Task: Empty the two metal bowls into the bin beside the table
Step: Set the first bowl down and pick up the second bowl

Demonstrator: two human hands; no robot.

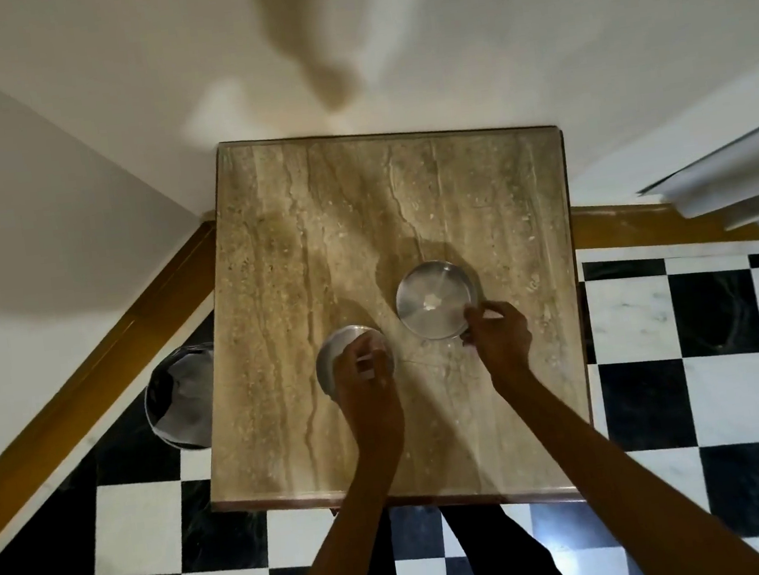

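Two round metal bowls stand on the marble-patterned table (361,223). The left bowl (335,349) is mostly covered by my left hand (364,374), whose fingers close over its near rim. The right bowl (433,297) is open to view and shows only a small bright spot at its bottom. My right hand (499,335) pinches its near right rim. The bin (179,397), lined with a dark bag, stands on the floor against the table's left side.
The table sits in a corner with white walls behind and to the left. A brown skirting runs along the walls. Black and white checkered floor surrounds the table. White steps or a ledge (734,180) are at the right.
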